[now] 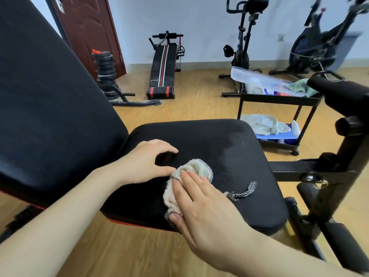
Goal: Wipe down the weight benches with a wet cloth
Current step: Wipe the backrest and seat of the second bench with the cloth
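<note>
Cloth flat under my right hand, lower centre.
Fingers together, pressing down; the bench seat runs on toward the upper right. My left hand rests arched alongside, holding nothing.

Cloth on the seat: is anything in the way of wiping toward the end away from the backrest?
Nothing visible blocks that way. The right hand presses the crumpled white checked cloth on the black padded seat, and the seat beyond is bare. The left hand rests on the seat at the cloth's other side.
</note>
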